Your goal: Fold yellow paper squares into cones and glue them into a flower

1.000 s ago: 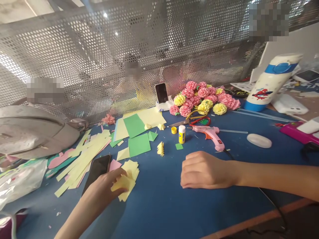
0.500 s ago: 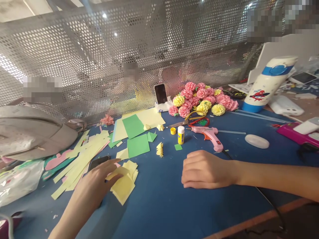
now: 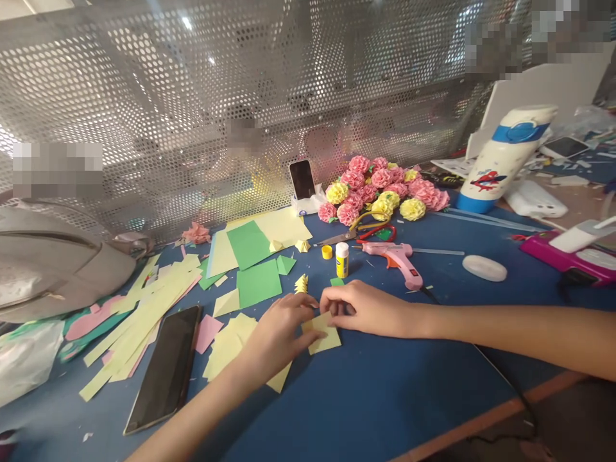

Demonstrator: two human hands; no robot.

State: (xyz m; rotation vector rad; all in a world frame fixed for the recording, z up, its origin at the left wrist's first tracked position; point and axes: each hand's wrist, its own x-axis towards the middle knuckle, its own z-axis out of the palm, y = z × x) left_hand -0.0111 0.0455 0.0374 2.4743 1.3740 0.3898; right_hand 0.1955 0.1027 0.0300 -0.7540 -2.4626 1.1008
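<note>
Both my hands meet over a small yellow paper square lying on the blue table. My left hand pinches its left side with curled fingers. My right hand pinches its upper right corner. Just left of my left hand lies a loose stack of yellow paper squares. A folded yellow paper piece stands right behind my hands.
A black phone lies at the left beside yellow strips. Green sheets, a glue stick, scissors, a pink glue gun, paper flowers and a bottle sit behind. A perforated metal screen backs the table.
My left hand has carried one yellow square from the stack rightward to the table's middle. My right hand has uncurled from its resting fist and taken the square's corner.
</note>
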